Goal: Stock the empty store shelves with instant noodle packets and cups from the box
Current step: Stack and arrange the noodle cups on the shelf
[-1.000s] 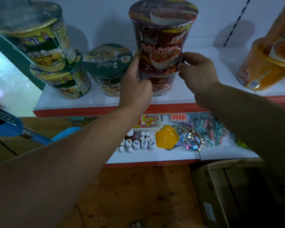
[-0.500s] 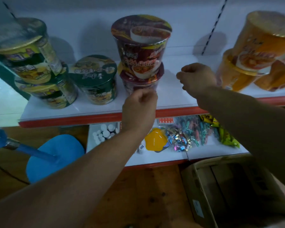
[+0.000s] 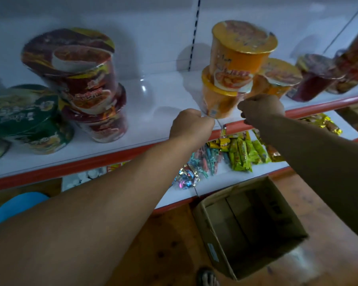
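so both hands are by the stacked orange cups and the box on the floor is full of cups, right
No, the box is empty: the head view shows only bare cardboard inside. The rest stands: the left hand and right hand are by the stacked orange cups.

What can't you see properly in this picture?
Head view:
- Knuckles hide the fingers of the left hand and right hand, so any hold on the orange cup is unclear.
- Motion blur makes cup labels unreadable.
- Left edge cuts off the green cup.
- Right edge cuts the blurred dark cups.
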